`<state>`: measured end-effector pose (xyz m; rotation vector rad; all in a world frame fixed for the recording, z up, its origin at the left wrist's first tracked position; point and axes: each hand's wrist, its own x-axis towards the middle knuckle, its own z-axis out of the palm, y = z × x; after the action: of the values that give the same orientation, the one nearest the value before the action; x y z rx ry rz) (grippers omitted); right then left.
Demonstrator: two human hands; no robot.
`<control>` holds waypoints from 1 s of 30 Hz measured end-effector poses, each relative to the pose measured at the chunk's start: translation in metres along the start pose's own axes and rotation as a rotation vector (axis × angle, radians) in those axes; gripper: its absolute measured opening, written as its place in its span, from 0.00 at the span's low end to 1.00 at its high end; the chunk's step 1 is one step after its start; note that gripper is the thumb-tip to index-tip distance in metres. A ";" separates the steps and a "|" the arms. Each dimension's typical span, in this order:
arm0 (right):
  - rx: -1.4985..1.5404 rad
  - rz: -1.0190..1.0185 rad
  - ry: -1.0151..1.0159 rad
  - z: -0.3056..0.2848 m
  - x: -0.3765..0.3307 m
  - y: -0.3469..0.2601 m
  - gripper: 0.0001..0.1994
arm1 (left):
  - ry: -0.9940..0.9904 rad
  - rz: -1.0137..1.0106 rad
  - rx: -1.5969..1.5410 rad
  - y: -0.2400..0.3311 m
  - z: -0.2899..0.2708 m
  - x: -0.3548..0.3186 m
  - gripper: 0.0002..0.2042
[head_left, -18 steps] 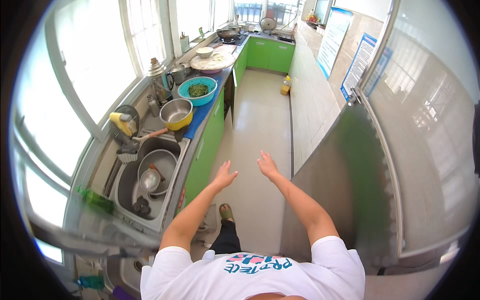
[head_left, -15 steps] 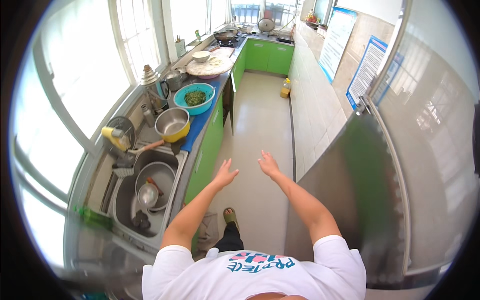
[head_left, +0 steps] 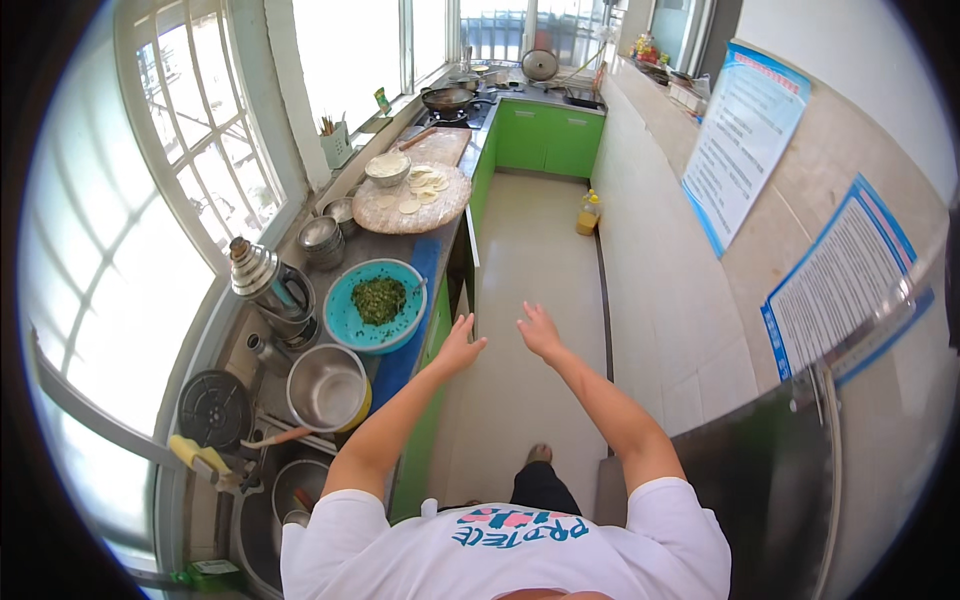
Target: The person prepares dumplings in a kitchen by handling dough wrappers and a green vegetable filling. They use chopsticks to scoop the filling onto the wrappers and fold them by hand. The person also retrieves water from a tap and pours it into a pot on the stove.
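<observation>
Both hands are held out in front of the person, over the pale tiled floor (head_left: 530, 260) of a narrow kitchen. The left hand (head_left: 461, 345) is open with the fingers spread, and it holds nothing; it is just beside the edge of the dark counter (head_left: 400, 245) with green cabinet fronts. The right hand (head_left: 540, 331) is also open, fingers apart, empty, and it is near the left hand but not touching it.

Nearest to the left hand, on the counter, stands a round turquoise plastic bowl (head_left: 350, 320) with chopped green herbs (head_left: 379, 299) inside. Just beside this bowl, closer to the person, there is a shiny steel bowl (head_left: 327, 387). A metal kettle (head_left: 262, 281) stands beside the window. Farther along the counter lies a round wooden board (head_left: 390, 212) with small white dough circles (head_left: 425, 183) on it
</observation>
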<state>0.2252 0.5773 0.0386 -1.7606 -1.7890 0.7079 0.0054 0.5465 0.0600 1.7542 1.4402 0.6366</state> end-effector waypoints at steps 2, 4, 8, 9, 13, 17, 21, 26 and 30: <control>-0.013 -0.008 -0.020 0.003 0.060 0.008 0.29 | 0.032 -0.006 -0.017 -0.005 -0.007 0.052 0.37; 0.008 -0.066 -0.029 0.005 0.125 0.019 0.29 | 0.072 -0.021 -0.042 -0.012 -0.008 0.101 0.38; -0.019 -0.174 -0.132 0.008 0.244 0.007 0.30 | 0.186 -0.061 -0.018 -0.025 -0.030 0.197 0.38; 0.005 -0.199 -0.147 0.007 0.276 -0.008 0.30 | 0.209 -0.074 0.017 -0.027 -0.047 0.220 0.38; 0.028 -0.302 -0.188 0.011 0.396 -0.032 0.28 | 0.346 -0.137 -0.071 -0.010 -0.079 0.291 0.37; 0.065 -0.414 -0.232 0.042 0.488 -0.070 0.27 | 0.486 -0.149 -0.082 -0.040 -0.112 0.340 0.34; 0.094 -0.555 -0.198 0.085 0.564 -0.121 0.23 | 0.622 -0.156 -0.008 -0.090 -0.157 0.393 0.34; 0.244 -0.665 -0.201 0.132 0.634 -0.202 0.16 | 0.736 -0.192 0.032 -0.135 -0.227 0.440 0.33; 0.349 -0.691 -0.294 0.163 0.691 -0.275 0.13 | 0.785 -0.215 0.038 -0.152 -0.265 0.463 0.33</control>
<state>-0.0949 1.2638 0.1162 -0.7582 -2.1233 0.9250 -0.1789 1.0693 0.0512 1.3916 2.1302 1.2682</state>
